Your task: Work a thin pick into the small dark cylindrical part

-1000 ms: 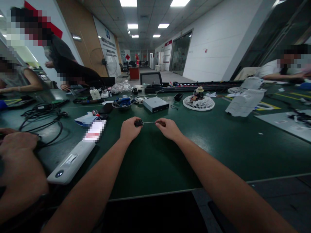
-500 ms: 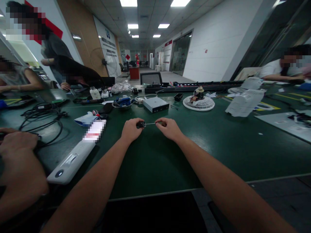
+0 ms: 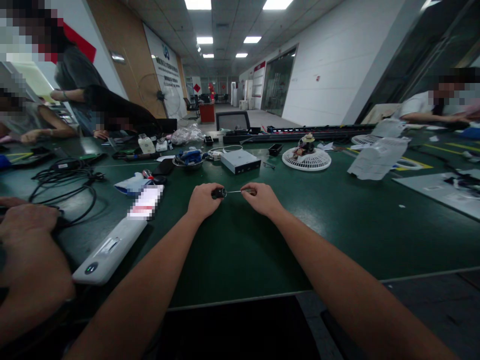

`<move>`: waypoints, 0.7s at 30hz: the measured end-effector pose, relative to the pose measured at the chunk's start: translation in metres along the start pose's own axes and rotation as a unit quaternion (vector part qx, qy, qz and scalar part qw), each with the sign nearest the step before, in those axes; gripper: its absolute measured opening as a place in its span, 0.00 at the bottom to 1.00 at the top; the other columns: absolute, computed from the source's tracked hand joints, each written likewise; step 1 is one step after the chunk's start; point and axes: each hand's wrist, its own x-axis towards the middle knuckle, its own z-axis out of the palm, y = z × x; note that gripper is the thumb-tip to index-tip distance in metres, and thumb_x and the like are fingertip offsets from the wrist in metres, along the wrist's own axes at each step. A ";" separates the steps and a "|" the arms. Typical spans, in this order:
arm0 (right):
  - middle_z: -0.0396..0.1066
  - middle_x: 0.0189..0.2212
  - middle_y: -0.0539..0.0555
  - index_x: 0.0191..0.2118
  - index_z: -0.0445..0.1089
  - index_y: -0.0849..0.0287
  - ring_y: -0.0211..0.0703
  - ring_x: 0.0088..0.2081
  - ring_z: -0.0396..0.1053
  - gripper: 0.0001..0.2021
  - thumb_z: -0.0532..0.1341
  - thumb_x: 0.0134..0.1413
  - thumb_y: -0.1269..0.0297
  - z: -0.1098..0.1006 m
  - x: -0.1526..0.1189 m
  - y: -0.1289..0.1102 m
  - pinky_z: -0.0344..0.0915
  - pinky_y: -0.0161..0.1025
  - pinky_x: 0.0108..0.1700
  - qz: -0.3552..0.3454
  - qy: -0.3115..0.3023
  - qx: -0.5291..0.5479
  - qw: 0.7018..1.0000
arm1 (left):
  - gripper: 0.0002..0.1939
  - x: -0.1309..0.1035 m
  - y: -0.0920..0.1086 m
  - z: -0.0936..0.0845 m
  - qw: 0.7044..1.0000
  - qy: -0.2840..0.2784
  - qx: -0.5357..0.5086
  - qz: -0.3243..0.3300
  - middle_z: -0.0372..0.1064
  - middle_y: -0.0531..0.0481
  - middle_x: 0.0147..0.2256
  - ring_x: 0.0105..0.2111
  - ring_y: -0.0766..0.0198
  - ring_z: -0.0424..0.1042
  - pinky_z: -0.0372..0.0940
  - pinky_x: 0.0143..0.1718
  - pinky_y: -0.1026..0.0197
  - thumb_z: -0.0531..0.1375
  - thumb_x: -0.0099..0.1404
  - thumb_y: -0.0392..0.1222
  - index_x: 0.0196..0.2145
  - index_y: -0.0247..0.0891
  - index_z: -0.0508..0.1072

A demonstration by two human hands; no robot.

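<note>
Over the middle of the green table, my left hand is closed around a small dark cylindrical part. My right hand pinches a screwdriver, whose thin metal shaft points left at the dark part. Whether the shaft's tip touches the part is too small to tell. Beyond my hands lies a silver box-shaped drive, and a white fan grille with a motor on it sits to its right.
At the left are a white device with a lit screen, black cables, a cloth and a person's arm. White plastic housings and a grey panel lie right. Other people sit or stand around.
The gap between the dark part and my right hand's fingertips is slightly wider, with both hands almost in place. At the far left, a standing person has shifted left.
</note>
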 end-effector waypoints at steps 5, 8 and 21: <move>0.78 0.30 0.53 0.39 0.78 0.60 0.40 0.29 0.73 0.11 0.60 0.56 0.64 0.000 -0.001 -0.001 0.65 0.34 0.33 -0.006 -0.030 0.017 0.999 | 0.14 0.000 0.000 -0.001 1.000 0.003 0.001 -0.002 0.77 0.49 0.39 0.41 0.53 0.74 0.66 0.47 0.50 0.66 0.56 0.37 0.42 0.43 0.77; 0.78 0.31 0.54 0.41 0.77 0.60 0.40 0.30 0.72 0.12 0.59 0.57 0.62 0.000 -0.001 -0.002 0.65 0.34 0.33 -0.009 -0.025 0.010 1.000 | 0.14 0.000 -0.001 -0.001 1.000 0.003 0.000 -0.002 0.77 0.48 0.39 0.41 0.53 0.74 0.66 0.46 0.51 0.65 0.57 0.37 0.43 0.43 0.77; 0.78 0.32 0.55 0.41 0.77 0.58 0.44 0.32 0.72 0.12 0.59 0.59 0.60 0.001 -0.003 -0.006 0.65 0.38 0.36 -0.023 0.003 -0.048 0.999 | 0.15 0.001 -0.005 0.002 1.000 0.011 0.003 0.002 0.77 0.48 0.39 0.41 0.54 0.73 0.66 0.45 0.52 0.66 0.56 0.38 0.43 0.42 0.77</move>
